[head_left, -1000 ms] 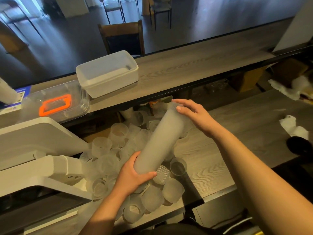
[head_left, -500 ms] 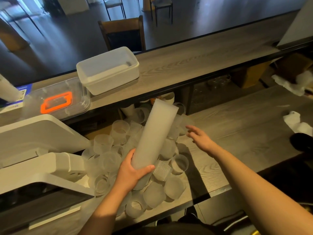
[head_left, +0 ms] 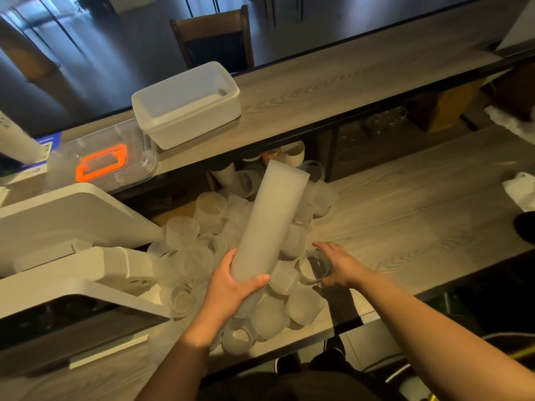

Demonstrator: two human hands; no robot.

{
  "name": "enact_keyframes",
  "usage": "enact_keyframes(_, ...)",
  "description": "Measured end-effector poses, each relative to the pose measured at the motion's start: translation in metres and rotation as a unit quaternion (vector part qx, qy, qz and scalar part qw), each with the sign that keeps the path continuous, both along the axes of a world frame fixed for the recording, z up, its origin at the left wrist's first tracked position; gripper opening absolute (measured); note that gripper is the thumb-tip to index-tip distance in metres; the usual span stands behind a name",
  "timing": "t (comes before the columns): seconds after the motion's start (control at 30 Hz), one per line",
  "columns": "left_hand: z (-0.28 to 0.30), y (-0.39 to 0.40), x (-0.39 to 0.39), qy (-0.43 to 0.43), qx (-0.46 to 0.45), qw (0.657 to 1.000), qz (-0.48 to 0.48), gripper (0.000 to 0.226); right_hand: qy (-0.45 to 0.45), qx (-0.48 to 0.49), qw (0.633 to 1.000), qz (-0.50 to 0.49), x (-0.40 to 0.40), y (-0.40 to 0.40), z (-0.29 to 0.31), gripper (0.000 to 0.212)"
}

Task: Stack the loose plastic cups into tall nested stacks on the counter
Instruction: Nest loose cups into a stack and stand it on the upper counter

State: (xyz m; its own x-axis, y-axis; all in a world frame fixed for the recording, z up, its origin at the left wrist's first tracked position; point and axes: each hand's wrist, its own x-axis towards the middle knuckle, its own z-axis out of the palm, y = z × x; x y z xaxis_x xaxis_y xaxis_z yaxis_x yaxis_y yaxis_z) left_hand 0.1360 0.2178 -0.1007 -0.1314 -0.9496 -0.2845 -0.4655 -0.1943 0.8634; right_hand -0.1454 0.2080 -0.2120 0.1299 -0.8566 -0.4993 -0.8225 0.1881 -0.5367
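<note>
Here, stack (head_left: pixel 267 224) in left hand (head_left: pixel 231 287)

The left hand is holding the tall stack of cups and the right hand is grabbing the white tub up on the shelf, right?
Not quite. The left hand does hold the tall stack of cups, but the right hand is down on the counter, closing on a loose clear cup. The white tub sits untouched on the shelf, as the head view shows.

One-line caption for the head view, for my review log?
Left hand grips a tall nested cup stack while right hand closes on a loose clear cup.
</note>
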Motion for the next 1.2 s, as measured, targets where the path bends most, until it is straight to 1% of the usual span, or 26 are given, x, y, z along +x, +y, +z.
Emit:
enact_keyframes(0.07, -0.001, 0.002, 0.001, 0.002, 0.003, 1.0, 0.0, 0.083, 0.007, -0.007, 1.0, 0.012, 0.002, 0.0, -0.004, 0.113)
enact_keyframes(0.13, -0.001, 0.004, 0.001, 0.005, 0.005, 1.0, 0.003, 0.079, 0.019, -0.018, 0.999, 0.026, 0.006, 0.001, -0.006, 0.109)
enact_keyframes(0.27, -0.001, 0.008, 0.002, 0.0, 0.008, 1.0, 0.012, 0.081, 0.022, -0.037, 0.999, 0.021, 0.011, 0.002, -0.012, 0.093)
enact_keyframes(0.37, -0.002, 0.01, 0.004, -0.004, 0.009, 1.0, 0.013, 0.081, -0.03, -0.024, 0.997, -0.065, 0.006, 0.004, -0.01, 0.086)
enact_keyframes(0.5, -0.003, 0.008, 0.006, -0.01, 0.008, 1.0, 0.01, 0.091, -0.091, -0.056, 0.98, -0.166, -0.004, -0.002, 0.007, 0.075)
enact_keyframes(0.6, -0.005, 0.007, 0.004, -0.006, 0.01, 1.0, 0.006, 0.092, -0.162, -0.083, 0.947, -0.266, -0.005, -0.014, 0.035, 0.063)
enact_keyframes(0.7, -0.007, 0.007, 0.003, -0.011, 0.013, 1.0, -0.006, 0.097, -0.258, -0.132, 0.894, -0.342, -0.012, -0.033, 0.076, 0.047)
enact_keyframes(0.77, -0.006, 0.006, 0.003, -0.02, 0.01, 1.0, -0.02, 0.099, -0.345, -0.156, 0.846, -0.375, -0.021, -0.043, 0.11, 0.038)
enact_keyframes(0.8, -0.005, 0.004, 0.003, -0.025, 0.008, 0.999, -0.026, 0.099, -0.372, -0.173, 0.831, -0.376, -0.025, -0.046, 0.127, 0.037)
enact_keyframes(0.83, -0.003, 0.003, 0.003, -0.031, 0.004, 0.999, -0.032, 0.099, -0.383, -0.192, 0.826, -0.366, -0.029, -0.049, 0.143, 0.038)
enact_keyframes(0.9, 0.0, 0.0, 0.002, -0.041, -0.006, 0.998, -0.044, 0.099, -0.382, -0.217, 0.839, -0.322, -0.033, -0.053, 0.172, 0.044)
enact_keyframes(1.03, 0.002, -0.007, 0.004, -0.064, -0.023, 0.995, -0.07, 0.098, -0.324, -0.209, 0.896, -0.222, -0.027, -0.059, 0.199, 0.061)
enact_keyframes(1.07, 0.002, -0.008, 0.004, -0.072, -0.028, 0.994, -0.075, 0.095, -0.314, -0.21, 0.901, -0.212, -0.025, -0.06, 0.201, 0.06)
enact_keyframes(1.17, 0.001, -0.009, 0.007, -0.087, -0.047, 0.992, -0.084, 0.087, -0.291, -0.215, 0.909, -0.209, -0.019, -0.064, 0.201, 0.048)
enact_keyframes(1.2, 0.0, -0.009, 0.008, -0.086, -0.049, 0.991, -0.086, 0.086, -0.285, -0.208, 0.914, -0.202, -0.017, -0.064, 0.2, 0.047)
